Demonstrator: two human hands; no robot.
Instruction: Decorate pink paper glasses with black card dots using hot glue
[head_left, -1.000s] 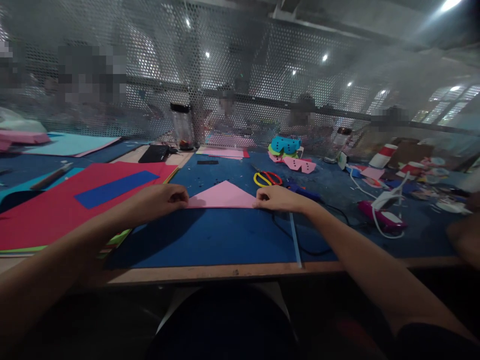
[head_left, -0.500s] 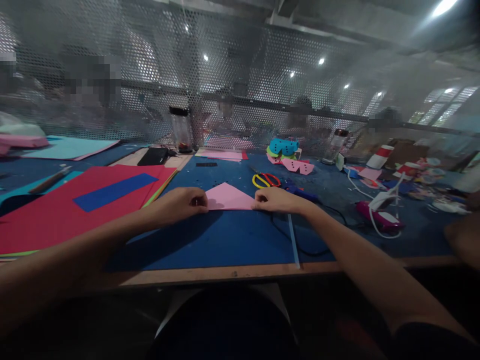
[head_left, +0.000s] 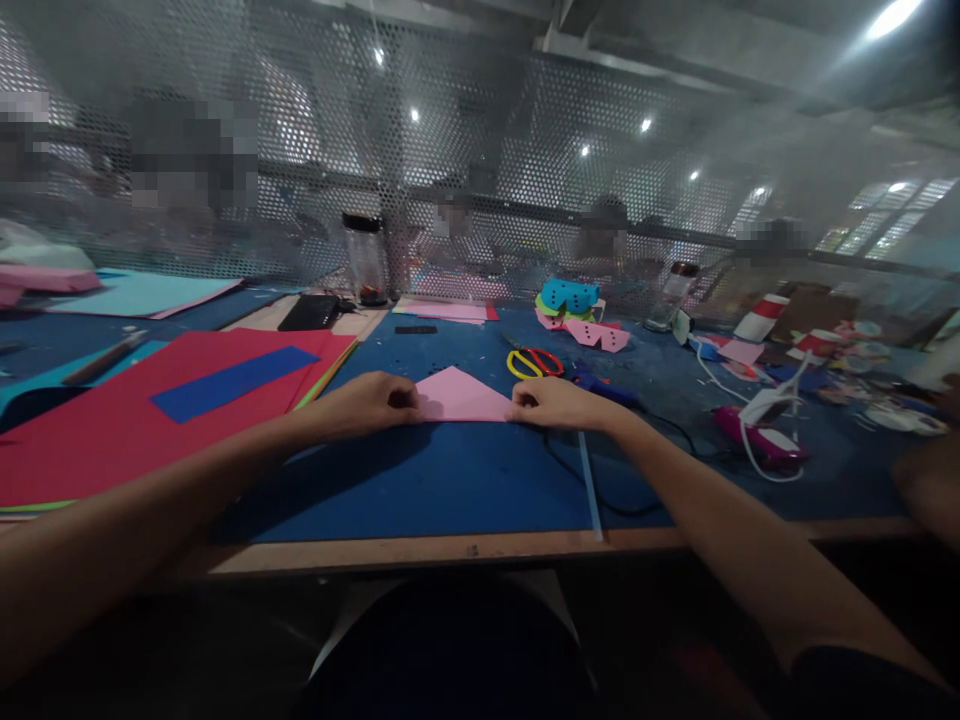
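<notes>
A piece of pink paper (head_left: 459, 397), shaped like a low triangle, sits on the dark blue mat (head_left: 450, 490) straight ahead of the person, its peak aimed at twelve o'clock and its long edge facing the body. Taking that paper as the middle of the clock, the left hand (head_left: 375, 402) is at nine, fingers curled, thumb and fingertips pinching the near left corner. The right hand (head_left: 555, 402) is at three, bent the same way and pinching the right corner.

Scissors (head_left: 534, 362) with yellow and red handles lie between one and two o'clock, near the right hand. Just short of three, a blue tool (head_left: 604, 387) lies beyond the right wrist. A pale stick (head_left: 590, 488) runs between four and five, reaching the table's wooden edge (head_left: 472, 550).

Toward nine, beyond the left hand, a blue strip (head_left: 236, 383) rests on red paper (head_left: 142, 445). A dark-topped jar (head_left: 366, 260) stands upright at eleven, and dotted paper cutouts (head_left: 570, 295) sit at one.
</notes>
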